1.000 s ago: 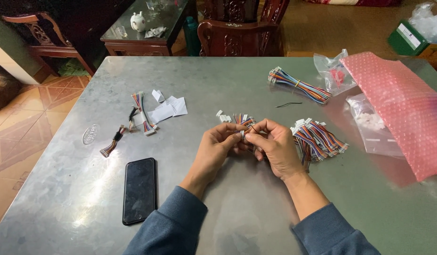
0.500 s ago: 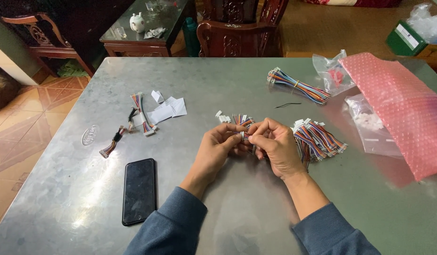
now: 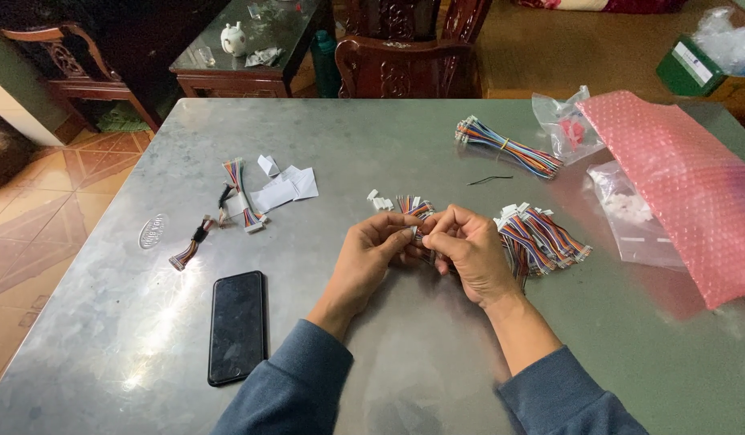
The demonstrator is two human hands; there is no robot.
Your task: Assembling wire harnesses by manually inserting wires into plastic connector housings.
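Observation:
My left hand (image 3: 371,256) and my right hand (image 3: 467,250) meet at the middle of the grey metal table (image 3: 405,137). Between their fingertips they pinch a short multicoloured ribbon cable (image 3: 417,209) with a small white connector. The cable's far end fans out just beyond my fingers. A few loose white connectors (image 3: 380,201) lie just to the left of it. A pile of similar coloured cables (image 3: 542,238) rests right beside my right hand.
A black phone (image 3: 237,325) lies face up near the front left. Finished cables (image 3: 240,197) and white paper slips (image 3: 288,184) sit at left. A tied cable bundle (image 3: 505,149), clear bags (image 3: 630,211) and pink bubble wrap (image 3: 678,181) occupy the right. Wooden chairs stand beyond the far edge.

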